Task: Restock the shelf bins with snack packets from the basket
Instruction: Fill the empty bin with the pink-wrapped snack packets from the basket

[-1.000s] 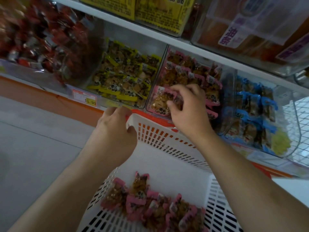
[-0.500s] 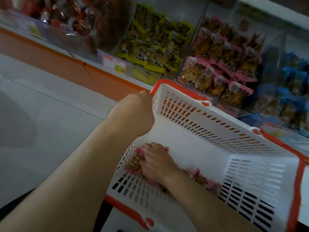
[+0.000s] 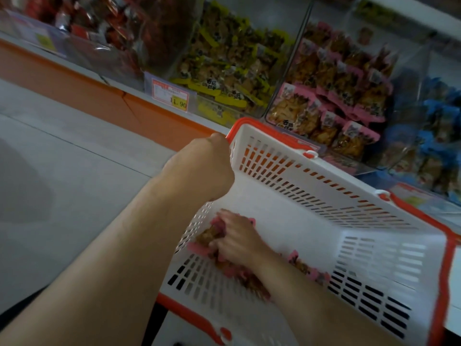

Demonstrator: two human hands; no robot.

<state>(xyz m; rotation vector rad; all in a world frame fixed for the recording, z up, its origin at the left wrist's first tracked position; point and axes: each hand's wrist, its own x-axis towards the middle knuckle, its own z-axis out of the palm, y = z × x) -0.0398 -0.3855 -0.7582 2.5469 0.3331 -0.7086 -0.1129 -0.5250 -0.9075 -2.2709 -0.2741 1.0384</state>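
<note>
A white slotted basket with an orange rim is tilted in front of the shelf. My left hand grips its rim at the near-left corner. My right hand is down inside the basket, fingers curled round a bunch of pink-edged snack packets. More of the same packets lie along the basket floor beside my forearm. On the shelf behind, a clear bin holds matching pink packets.
Left of the pink bin is a bin of yellow-edged packets with a price tag reading 11.90. Red packets fill the far-left bin, blue packets the right one. An orange plinth runs below; grey floor lies left.
A second ago my right hand was at the pink bin on the shelf. It has dropped into the basket and closed on packets. The view has tipped downward; my left hand keeps its hold.
</note>
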